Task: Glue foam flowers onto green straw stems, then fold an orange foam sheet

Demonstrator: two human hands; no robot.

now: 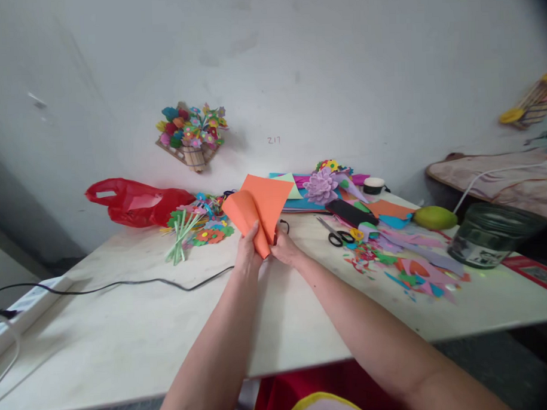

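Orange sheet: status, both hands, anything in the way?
Left hand and right hand gripping orange sheet. Sheet partly curled conelike, narrow end down. Black-handled scissors off to the right, not touching.

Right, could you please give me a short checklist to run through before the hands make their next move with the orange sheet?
1. Left hand holding the orange sheet: ok, fingers on its rolled left side.
2. Right hand on the sheet: ok, at its lower right edge.
3. Sheet rolled all the way round: not ok, its right part flares outward.
4. Scissors clear of both hands: ok, they lie apart on the table, to the right.
5. Black cable clear of the hands: cannot tell, it runs out of sight behind the left arm.
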